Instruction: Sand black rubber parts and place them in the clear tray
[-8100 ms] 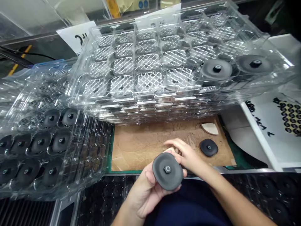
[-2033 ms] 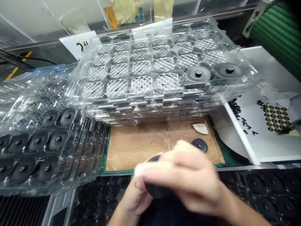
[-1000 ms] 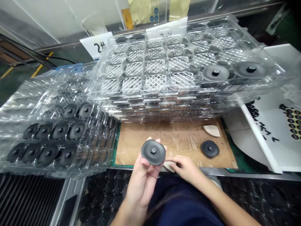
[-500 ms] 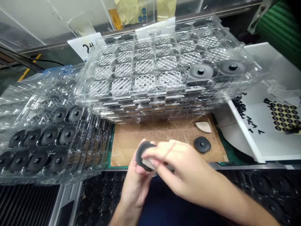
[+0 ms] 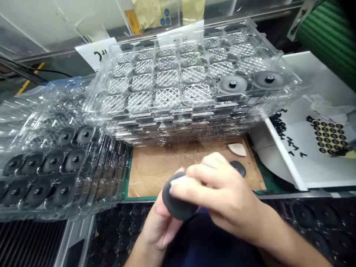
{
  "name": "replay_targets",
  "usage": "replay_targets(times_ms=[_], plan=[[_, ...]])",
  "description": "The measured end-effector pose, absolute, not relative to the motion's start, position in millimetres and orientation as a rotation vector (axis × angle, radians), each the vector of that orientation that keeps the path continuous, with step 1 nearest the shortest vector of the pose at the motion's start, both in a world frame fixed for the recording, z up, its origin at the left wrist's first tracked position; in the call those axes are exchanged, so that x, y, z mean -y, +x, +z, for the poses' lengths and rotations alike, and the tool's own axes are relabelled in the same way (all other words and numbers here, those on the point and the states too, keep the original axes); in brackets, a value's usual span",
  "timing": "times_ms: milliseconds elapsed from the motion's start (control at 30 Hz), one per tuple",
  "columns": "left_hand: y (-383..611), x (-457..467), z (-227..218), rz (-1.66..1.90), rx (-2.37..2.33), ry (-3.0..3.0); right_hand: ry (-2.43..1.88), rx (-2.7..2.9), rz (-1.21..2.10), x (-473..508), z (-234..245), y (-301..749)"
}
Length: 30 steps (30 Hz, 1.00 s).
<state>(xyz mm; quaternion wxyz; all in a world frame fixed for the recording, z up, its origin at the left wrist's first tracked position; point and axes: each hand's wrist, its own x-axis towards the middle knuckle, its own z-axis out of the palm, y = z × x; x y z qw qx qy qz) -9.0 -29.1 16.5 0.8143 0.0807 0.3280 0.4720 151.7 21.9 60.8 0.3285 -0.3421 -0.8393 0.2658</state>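
My left hand [image 5: 160, 222] is closed around the edge of a dark grey rounded disc [image 5: 180, 205], holding it tilted above the front edge of the bench. Over its face, my right hand [image 5: 219, 185] is bent with the fingertips pressed down. A small white piece [image 5: 179, 180] shows under those fingertips; its kind is hard to make out. Another dark disc [image 5: 237, 167] lies on the cardboard [image 5: 155, 167], partly hidden behind my right hand. Close by it is a pale wedge-shaped pad [image 5: 237, 149].
Stacked clear plastic trays [image 5: 167, 111] stand behind the cardboard, with two discs in the top one. More trays [image 5: 91, 178] with several discs are at left. A white bin [image 5: 319, 174] at right holds small black parts and a sheet of round stickers [image 5: 329, 137].
The disc has turned so more of its dark face shows, and it sits slightly lower and to the right. My right hand has shifted across it, now partly covering the disc on the cardboard.
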Motion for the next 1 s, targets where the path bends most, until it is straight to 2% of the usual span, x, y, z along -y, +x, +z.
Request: replay_targets(times_ms=[67,267,433,500,600,767,833,933,1000], plan=[[-11,30,18,0.988,-0.684,0.175,-0.765,2.132,0.763,-32,52,150],[-21,33,19,0.984,-0.653,0.125,-1.349,1.719,1.147,-15,-6,160],[-20,29,17,0.971,-0.658,0.13,-1.448,1.729,1.297,18,-46,171],[-18,27,16,0.961,-0.657,0.148,-1.483,1.709,1.286,19,-41,178],[-15,28,15,0.939,-0.667,0.183,-1.5,1.624,1.15,12,-5,184],[-9,34,11,0.955,-0.737,0.218,-0.897,1.891,0.777,-2,55,166],[-9,36,9,0.968,-0.773,0.248,-0.812,2.054,0.794,-7,59,158],[-11,38,6,0.988,-0.798,0.251,-1.008,2.189,0.853,-13,53,153],[-11,38,4,0.984,-0.796,0.226,-0.993,2.232,0.79,-15,49,149]])
